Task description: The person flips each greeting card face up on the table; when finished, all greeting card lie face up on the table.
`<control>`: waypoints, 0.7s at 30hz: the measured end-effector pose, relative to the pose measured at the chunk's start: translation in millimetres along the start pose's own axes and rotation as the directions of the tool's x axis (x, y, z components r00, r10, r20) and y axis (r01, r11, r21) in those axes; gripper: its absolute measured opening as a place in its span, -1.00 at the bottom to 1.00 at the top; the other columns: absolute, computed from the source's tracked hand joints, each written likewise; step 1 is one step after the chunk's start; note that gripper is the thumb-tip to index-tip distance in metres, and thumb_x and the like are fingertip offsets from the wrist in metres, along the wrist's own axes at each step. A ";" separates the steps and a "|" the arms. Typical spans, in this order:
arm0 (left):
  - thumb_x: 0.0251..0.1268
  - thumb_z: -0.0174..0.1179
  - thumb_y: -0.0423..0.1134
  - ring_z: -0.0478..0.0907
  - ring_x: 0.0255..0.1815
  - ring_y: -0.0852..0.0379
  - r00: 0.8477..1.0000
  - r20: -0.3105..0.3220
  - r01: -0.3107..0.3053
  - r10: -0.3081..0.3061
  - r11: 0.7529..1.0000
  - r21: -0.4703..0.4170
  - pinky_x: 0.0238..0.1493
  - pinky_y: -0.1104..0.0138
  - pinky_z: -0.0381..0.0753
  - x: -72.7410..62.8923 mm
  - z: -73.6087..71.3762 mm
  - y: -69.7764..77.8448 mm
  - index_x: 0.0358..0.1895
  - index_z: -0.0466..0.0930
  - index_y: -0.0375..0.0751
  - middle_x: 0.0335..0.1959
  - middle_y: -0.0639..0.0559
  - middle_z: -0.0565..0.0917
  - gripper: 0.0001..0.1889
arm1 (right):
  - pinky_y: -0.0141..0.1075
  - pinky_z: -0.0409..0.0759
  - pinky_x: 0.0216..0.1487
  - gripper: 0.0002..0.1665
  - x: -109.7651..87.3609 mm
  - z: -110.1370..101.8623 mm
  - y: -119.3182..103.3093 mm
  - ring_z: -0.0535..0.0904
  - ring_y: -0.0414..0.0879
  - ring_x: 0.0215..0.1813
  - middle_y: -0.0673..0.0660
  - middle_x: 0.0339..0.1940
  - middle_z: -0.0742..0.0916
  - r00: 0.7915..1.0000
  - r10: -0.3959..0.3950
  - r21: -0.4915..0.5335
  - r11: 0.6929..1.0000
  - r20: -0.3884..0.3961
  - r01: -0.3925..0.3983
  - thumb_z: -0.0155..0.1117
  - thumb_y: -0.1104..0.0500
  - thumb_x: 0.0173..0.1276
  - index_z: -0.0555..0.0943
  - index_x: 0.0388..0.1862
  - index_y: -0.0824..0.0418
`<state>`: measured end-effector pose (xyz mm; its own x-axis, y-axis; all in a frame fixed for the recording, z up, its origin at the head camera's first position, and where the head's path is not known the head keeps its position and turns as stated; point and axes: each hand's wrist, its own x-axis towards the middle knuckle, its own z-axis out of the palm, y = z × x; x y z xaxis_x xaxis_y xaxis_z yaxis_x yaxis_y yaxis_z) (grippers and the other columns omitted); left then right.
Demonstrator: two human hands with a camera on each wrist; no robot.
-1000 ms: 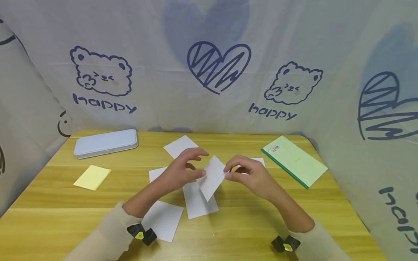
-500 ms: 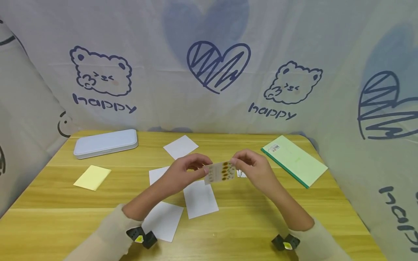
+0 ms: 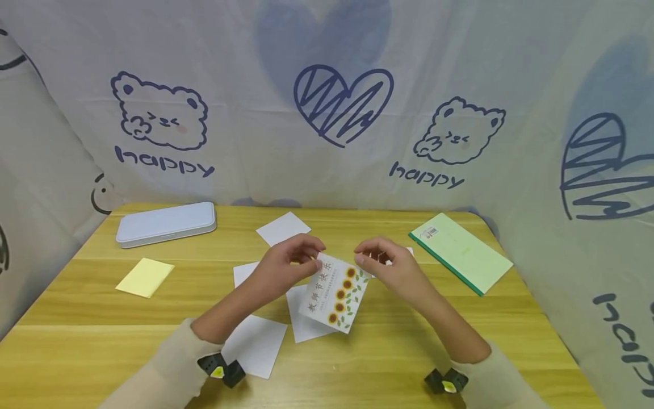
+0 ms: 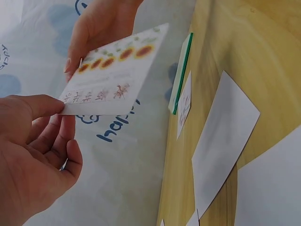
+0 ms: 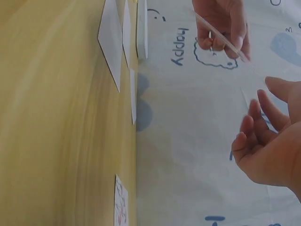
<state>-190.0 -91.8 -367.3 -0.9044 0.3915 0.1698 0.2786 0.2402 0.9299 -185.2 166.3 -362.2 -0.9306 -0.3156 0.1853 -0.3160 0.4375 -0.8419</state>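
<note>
A white card (image 3: pixel 339 295) printed with a row of sunflowers and Chinese characters is held up over the middle of the table. At its upper left corner, the thumb and fingers of my left hand (image 3: pixel 286 267) pinch it; the left wrist view shows this grip on the card's (image 4: pixel 110 75) corner. My right hand (image 3: pixel 390 264) is by the opposite upper corner. In the right wrist view, the right hand (image 5: pixel 277 141) has its fingers loosely bent and parted from the thumb, just off the card's edge (image 5: pixel 221 35).
Several white cards lie face down on the wooden table, one below the held card (image 3: pixel 301 329) and another farther back (image 3: pixel 283 228). Yellow paper (image 3: pixel 145 277) and a pale case (image 3: pixel 166 224) sit left. A green notebook (image 3: pixel 462 255) is at the right, near a partly hidden card.
The card has been turned from its blank side to its printed face, now tilted down toward me. My right hand has come away from its corner; my left still pinches it.
</note>
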 end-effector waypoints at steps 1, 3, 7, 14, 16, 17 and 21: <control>0.34 0.26 -0.34 0.62 -0.17 0.08 1.000 0.006 0.004 -0.004 1.000 -0.005 -0.09 0.27 0.60 -0.3 0.5 0.1 0.13 0.56 -0.13 -0.13 -0.04 0.73 -0.68 | -0.30 0.51 -0.19 -0.75 -0.2 2.0 -0.9 0.51 -0.02 -0.18 0.01 -0.18 0.70 1.000 -0.012 -0.006 1.000 0.016 0.013 0.29 0.00 0.46 0.64 0.05 0.02; 0.33 0.26 -0.35 0.62 -0.17 0.10 1.000 0.027 0.004 -0.004 1.000 -0.006 -0.11 0.28 0.58 -0.8 1.9 -0.2 0.21 0.50 -0.10 -0.14 -0.03 0.74 -0.60 | -0.28 0.53 -0.15 -0.70 -1.2 6.6 -2.7 0.54 -0.04 -0.17 0.00 -0.17 0.71 0.998 -0.027 -0.012 1.000 0.062 0.027 0.29 0.01 0.47 0.63 0.12 0.00; 0.34 0.28 -0.34 0.64 -0.16 0.12 0.996 0.092 -0.018 0.016 1.000 0.020 -0.09 0.26 0.57 -1.9 5.6 -2.3 0.35 0.39 -0.05 -0.16 0.02 0.77 -0.46 | -0.26 0.58 -0.13 -0.61 -4.6 15.6 -5.2 0.60 -0.07 -0.20 -0.01 -0.19 0.73 0.986 -0.037 -0.016 0.999 0.163 0.040 0.28 0.04 0.47 0.60 0.24 -0.01; 0.36 0.30 -0.32 0.67 -0.13 0.12 0.988 0.156 -0.025 0.023 1.000 0.009 -0.08 0.27 0.61 -2.9 9.9 -3.2 0.46 0.30 -0.02 -0.17 0.02 0.76 -0.36 | -0.31 0.59 -0.29 -0.65 -7.8 22.4 -5.5 0.60 -0.10 -0.33 -0.05 -0.29 0.72 0.977 -0.060 -0.048 0.996 0.203 0.071 0.27 0.09 0.48 0.63 0.22 -0.06; 0.38 0.29 -0.29 0.66 -0.15 0.11 0.987 0.156 -0.034 0.031 0.999 0.016 -0.09 0.30 0.61 -2.1 8.5 -4.0 0.44 0.34 -0.03 -0.15 0.02 0.75 -0.41 | -0.31 0.59 -0.30 -0.66 -7.7 21.3 -4.6 0.60 -0.09 -0.34 -0.05 -0.28 0.71 0.981 -0.042 -0.040 0.998 0.189 0.050 0.28 0.06 0.48 0.63 0.20 -0.05; 0.39 0.28 -0.28 0.66 -0.16 0.11 0.988 0.154 -0.036 0.033 0.999 0.018 -0.09 0.31 0.60 -1.6 7.4 -4.5 0.42 0.38 -0.03 -0.14 0.02 0.74 -0.44 | -0.30 0.59 -0.30 -0.67 -7.3 20.2 -4.0 0.61 -0.08 -0.34 -0.03 -0.28 0.71 0.984 -0.034 -0.035 0.999 0.176 0.041 0.28 0.06 0.48 0.62 0.19 -0.04; 0.42 0.26 -0.22 0.64 -0.17 0.08 0.992 0.123 -0.023 0.022 1.000 0.012 -0.12 0.31 0.61 1.4 -1.2 -6.7 0.27 0.53 -0.06 -0.10 0.02 0.71 -0.61 | -0.33 0.57 -0.29 -0.65 -3.7 12.9 -1.5 0.59 -0.07 -0.35 0.04 -0.25 0.72 0.998 -0.019 -0.002 1.000 0.063 0.019 0.31 0.07 0.46 0.58 0.17 0.09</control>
<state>-193.5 -93.9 -372.9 -0.8518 0.5025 0.1485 0.3033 0.2418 0.9217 -178.9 156.0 -368.1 -0.9109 -0.3763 0.1692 -0.3343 0.4327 -0.8373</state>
